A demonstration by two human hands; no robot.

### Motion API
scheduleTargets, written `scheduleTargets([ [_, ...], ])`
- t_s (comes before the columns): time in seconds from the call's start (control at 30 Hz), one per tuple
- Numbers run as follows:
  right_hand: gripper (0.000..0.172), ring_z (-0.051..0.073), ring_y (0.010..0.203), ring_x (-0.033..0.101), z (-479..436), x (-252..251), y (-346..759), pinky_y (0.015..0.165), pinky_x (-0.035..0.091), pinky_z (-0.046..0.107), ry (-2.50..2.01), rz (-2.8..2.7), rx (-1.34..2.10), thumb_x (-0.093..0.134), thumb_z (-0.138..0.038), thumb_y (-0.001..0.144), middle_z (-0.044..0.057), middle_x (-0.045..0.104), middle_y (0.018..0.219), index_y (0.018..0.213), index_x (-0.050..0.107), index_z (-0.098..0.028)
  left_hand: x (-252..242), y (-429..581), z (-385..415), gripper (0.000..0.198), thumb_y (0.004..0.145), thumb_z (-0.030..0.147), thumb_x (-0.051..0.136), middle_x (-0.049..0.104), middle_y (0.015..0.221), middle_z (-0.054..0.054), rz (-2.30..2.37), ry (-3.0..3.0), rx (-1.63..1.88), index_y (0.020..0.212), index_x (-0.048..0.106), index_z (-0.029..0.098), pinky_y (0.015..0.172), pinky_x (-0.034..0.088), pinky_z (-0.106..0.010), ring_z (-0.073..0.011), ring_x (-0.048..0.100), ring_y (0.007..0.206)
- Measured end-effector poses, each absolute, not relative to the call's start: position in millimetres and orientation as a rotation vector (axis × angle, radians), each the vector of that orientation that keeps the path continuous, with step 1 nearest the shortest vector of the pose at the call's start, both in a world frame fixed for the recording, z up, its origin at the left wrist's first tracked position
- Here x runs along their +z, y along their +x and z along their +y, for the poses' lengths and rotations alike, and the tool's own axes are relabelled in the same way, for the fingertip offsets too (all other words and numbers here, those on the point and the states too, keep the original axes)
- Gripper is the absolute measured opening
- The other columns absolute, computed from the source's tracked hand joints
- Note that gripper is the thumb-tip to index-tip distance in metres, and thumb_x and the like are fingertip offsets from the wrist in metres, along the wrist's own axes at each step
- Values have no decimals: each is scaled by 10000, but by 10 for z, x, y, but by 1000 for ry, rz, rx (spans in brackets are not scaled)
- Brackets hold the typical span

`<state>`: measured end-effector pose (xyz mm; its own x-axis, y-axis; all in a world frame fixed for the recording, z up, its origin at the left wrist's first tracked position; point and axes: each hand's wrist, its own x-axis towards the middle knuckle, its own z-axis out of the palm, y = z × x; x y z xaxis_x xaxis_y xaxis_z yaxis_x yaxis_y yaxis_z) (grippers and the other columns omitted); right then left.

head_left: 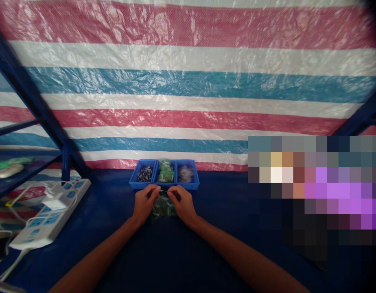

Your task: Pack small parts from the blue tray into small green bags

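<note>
Left hand (145, 203) and right hand (184, 204) pinched thin pale piece (163, 190) between them, just near side of blue three-compartment tray (188, 186). Tray held slim dark-and-silver pieces (145, 174) left, green packets (165, 173) middle, clear plastic pieces (186, 174) right. Greenish pile (163, 206) lay below, partly hidden by hands. White power strip (38, 240) sat left.

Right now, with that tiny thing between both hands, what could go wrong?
The small thin piece pinched between the left hand and right hand might slip and get lost. A bump might also tip the open blue bins just beyond, spilling the loose dark bits.
</note>
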<state>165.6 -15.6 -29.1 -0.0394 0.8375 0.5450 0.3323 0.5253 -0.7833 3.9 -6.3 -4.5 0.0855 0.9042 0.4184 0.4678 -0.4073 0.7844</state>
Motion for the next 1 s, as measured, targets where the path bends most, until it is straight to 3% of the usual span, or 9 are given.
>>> scheduleTargets([
  [0.17, 172, 140, 665, 540, -151, -306, 1654, 618, 396, 246, -1034, -1605, 534, 494, -274, 888, 18, 614, 755, 821, 623, -182, -46, 32, -72, 300, 876, 369, 485, 503, 505, 48, 1346, 1956, 1241, 672, 573, 168, 523, 374, -205, -94, 474, 459],
  [0.33, 210, 143, 663, 538, -143, -320, 1663, 622, 396, 249, -1046, -1586, 508, 473, -291, 899, 21, 613, 740, 813, 630, -181, -74, 33, -65, 240, 863, 381, 509, 604, 662, 18, 1324, 1945, 1268, 855, 625, 172, 535, 410, -211, -98, 504, 485],
  [0.57, 235, 139, 653, 525, -136, -326, 1664, 616, 382, 245, -1055, -1587, 500, 453, -294, 912, 13, 589, 715, 792, 618, -178, -91, 41, -53, 245, 841, 375, 543, 657, 861, -32, 1326, 1961, 1273, 958, 634, 180, 549, 449, -219, -102, 535, 529],
  [0.73, 236, 146, 678, 544, -132, -324, 1667, 635, 399, 249, -1044, -1584, 499, 450, -289, 909, 20, 604, 728, 798, 627, -180, -78, 57, -68, 222, 841, 368, 537, 647, 870, -39, 1306, 1957, 1288, 910, 620, 173, 540, 450, -217, -101, 524, 534],
  [1.0, 195, 158, 706, 576, -143, -329, 1663, 658, 441, 257, -1015, -1526, 566, 505, -306, 877, 35, 640, 813, 964, 630, -185, -47, 63, -91, 205, 861, 353, 511, 605, 738, 2, 1300, 1951, 1246, 884, 604, 172, 556, 419, -215, -100, 514, 524],
])
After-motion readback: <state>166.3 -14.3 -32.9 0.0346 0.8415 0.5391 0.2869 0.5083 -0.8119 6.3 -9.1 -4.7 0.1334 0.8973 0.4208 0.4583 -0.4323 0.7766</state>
